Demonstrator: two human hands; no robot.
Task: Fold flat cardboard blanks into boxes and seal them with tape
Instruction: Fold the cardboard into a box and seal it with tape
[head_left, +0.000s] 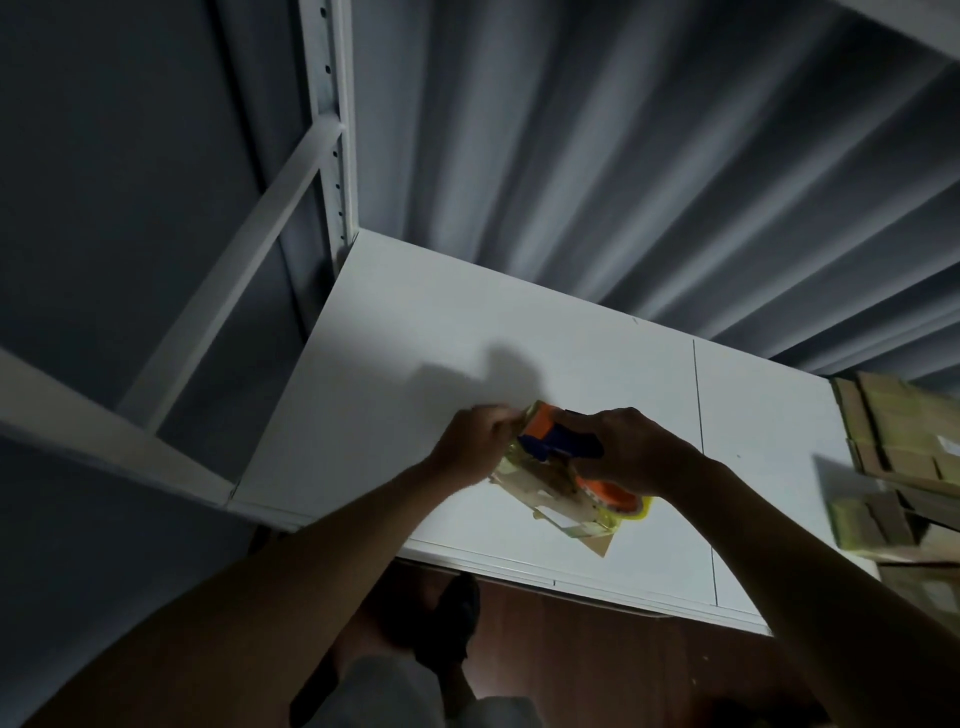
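I see a grey curtain (597, 171) filling the back of the view, hanging in long folds behind a white shelf (415, 332) that spreads across the middle. A white metal post (332, 130) with a row of holes rises at the shelf's far left corner, and a slanted brace runs down from it to a rail on the left. At the right edge of the shelf lies a stack of flat cardboard blanks (904, 457), blurred, some pieces jutting over the shelf front. Below the shelf front I make out reddish-brown floor and a dark shoe (452, 618).

Both bare forearms reach up from the bottom of the frame to the shelf's near middle. There a small cardboard box (550, 493) rests on the shelf, pale and glossy with tape, one brown corner pointing toward the shelf front. On top of it sits a tape dispenser (558, 441) with an orange and blue body and a roll with a yellowish rim at its near right end. My right hand (634, 452) is wrapped firmly around the dispenser's handle. My left hand (478, 441) is at the box's far left end, fingers curled together near the dispenser's front; motion blur keeps me from telling whether they pinch tape or press the box.
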